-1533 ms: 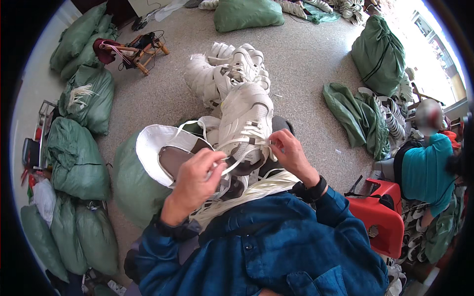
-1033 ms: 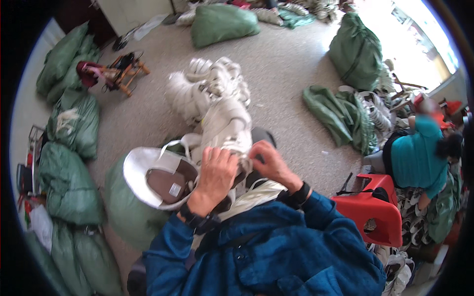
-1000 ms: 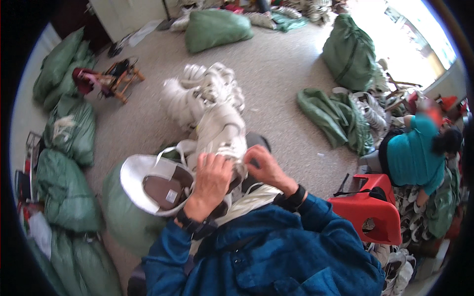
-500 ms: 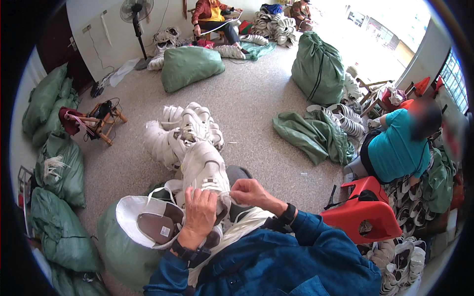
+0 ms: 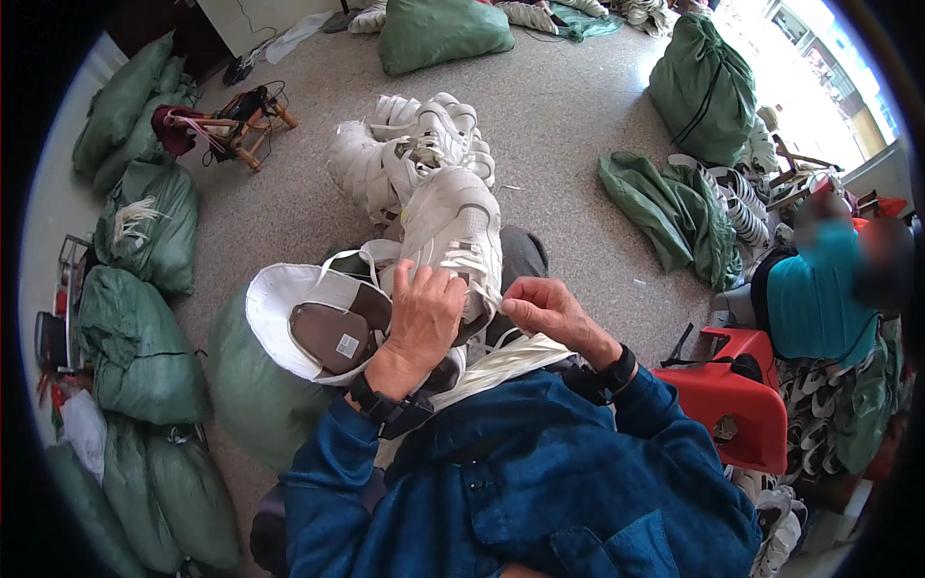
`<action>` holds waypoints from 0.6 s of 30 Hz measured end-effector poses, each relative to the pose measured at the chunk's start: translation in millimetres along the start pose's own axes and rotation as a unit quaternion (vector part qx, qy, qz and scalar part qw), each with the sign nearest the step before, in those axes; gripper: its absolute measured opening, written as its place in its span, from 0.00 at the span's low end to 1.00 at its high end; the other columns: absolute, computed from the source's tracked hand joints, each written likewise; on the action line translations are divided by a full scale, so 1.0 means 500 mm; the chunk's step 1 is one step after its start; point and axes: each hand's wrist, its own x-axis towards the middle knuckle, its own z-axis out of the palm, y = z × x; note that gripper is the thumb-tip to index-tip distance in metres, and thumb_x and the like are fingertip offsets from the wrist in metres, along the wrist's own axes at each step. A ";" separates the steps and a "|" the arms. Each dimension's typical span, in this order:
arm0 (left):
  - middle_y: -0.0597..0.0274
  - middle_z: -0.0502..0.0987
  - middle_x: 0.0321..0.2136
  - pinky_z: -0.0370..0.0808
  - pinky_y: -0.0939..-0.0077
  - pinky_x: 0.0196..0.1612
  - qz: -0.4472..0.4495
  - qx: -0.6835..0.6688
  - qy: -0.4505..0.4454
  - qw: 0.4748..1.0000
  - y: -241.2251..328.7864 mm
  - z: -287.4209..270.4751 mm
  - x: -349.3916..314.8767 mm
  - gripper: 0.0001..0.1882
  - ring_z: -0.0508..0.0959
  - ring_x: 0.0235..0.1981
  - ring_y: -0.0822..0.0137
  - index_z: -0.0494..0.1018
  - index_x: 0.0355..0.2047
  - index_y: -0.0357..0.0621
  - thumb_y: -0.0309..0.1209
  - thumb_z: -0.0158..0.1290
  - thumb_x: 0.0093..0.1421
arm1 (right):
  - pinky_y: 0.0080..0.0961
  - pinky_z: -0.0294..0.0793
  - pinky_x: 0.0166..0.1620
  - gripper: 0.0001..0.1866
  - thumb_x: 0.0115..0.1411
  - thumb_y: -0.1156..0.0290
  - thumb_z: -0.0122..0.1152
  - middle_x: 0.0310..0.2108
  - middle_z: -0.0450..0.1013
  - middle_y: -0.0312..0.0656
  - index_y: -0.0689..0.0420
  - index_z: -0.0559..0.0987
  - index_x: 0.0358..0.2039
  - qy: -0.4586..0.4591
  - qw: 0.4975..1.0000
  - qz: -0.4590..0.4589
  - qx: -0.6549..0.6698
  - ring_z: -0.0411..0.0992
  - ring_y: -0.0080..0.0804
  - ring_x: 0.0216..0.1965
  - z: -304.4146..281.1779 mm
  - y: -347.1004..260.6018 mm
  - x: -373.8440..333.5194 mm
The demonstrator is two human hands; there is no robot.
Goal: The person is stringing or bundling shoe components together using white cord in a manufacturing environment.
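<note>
A white lace-up shoe (image 5: 453,217) lies in front of me, toe pointing away, with its opening toward my body. My left hand (image 5: 424,313) has its fingers bent and closed over the lacing beside the opening. At the right side of the shoe, my right hand (image 5: 554,313) pinches a white shoelace between thumb and forefinger. Left of the shoe lies an open white piece with a brown lining (image 5: 332,332) and a small white label, on a green sack (image 5: 255,385). A bundle of pale laces (image 5: 506,366) crosses my lap.
Stacked white shoes (image 5: 405,154) stand beyond the one I hold. A red plastic stool (image 5: 737,405) is at my right, near a person in a turquoise shirt (image 5: 819,308). Green sacks (image 5: 145,332) line the left side. A small wooden stool (image 5: 241,130) stands ahead left.
The view has tilted down and shifted, so the scene sits higher and farther right at the far side. Both hands stay at the lacing; the right hand still pinches the shoelace.
</note>
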 end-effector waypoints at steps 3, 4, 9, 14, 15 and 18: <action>0.62 0.75 0.31 0.63 0.51 0.59 -0.017 -0.020 0.011 1.000 -0.005 -0.002 -0.013 0.07 0.75 0.40 0.59 0.77 0.34 0.47 0.31 0.63 0.56 | 0.14 0.66 0.27 0.10 0.70 0.66 0.62 0.24 0.72 0.29 0.60 0.79 0.38 -0.021 0.994 0.096 -0.036 0.68 0.13 0.24 -0.008 0.018 -0.002; 0.62 0.75 0.31 0.63 0.52 0.59 -0.015 -0.020 0.010 1.000 -0.005 -0.005 -0.017 0.07 0.75 0.40 0.60 0.77 0.34 0.47 0.31 0.63 0.56 | 0.15 0.67 0.26 0.10 0.70 0.66 0.61 0.23 0.72 0.30 0.61 0.79 0.38 0.000 0.993 0.091 -0.078 0.68 0.14 0.24 -0.006 0.024 -0.007; 0.62 0.75 0.31 0.62 0.51 0.61 -0.009 -0.017 0.000 1.000 0.000 -0.010 -0.020 0.08 0.76 0.40 0.60 0.77 0.34 0.47 0.31 0.63 0.56 | 0.17 0.71 0.23 0.12 0.71 0.65 0.61 0.24 0.75 0.34 0.63 0.79 0.41 0.018 0.995 0.045 -0.089 0.71 0.15 0.22 -0.007 0.034 -0.016; 0.62 0.75 0.31 0.62 0.49 0.62 -0.013 -0.030 0.001 0.999 0.000 -0.007 -0.019 0.08 0.76 0.40 0.60 0.76 0.34 0.47 0.31 0.63 0.57 | 0.19 0.71 0.27 0.13 0.69 0.64 0.62 0.24 0.75 0.33 0.62 0.80 0.35 0.011 0.993 0.082 -0.085 0.72 0.16 0.25 -0.016 0.040 -0.023; 0.62 0.75 0.31 0.62 0.49 0.62 -0.012 -0.030 0.001 0.999 0.000 -0.008 -0.017 0.08 0.76 0.40 0.60 0.76 0.34 0.47 0.31 0.63 0.57 | 0.19 0.71 0.27 0.13 0.69 0.64 0.62 0.24 0.75 0.33 0.62 0.80 0.35 0.011 0.993 0.082 -0.085 0.72 0.16 0.25 -0.020 0.042 -0.026; 0.62 0.75 0.30 0.62 0.48 0.62 -0.009 -0.026 0.004 1.000 0.000 -0.006 -0.012 0.08 0.76 0.40 0.60 0.76 0.35 0.47 0.31 0.63 0.57 | 0.23 0.71 0.29 0.13 0.66 0.63 0.66 0.23 0.75 0.35 0.62 0.80 0.33 0.022 0.996 0.021 -0.080 0.74 0.18 0.28 -0.009 0.020 -0.019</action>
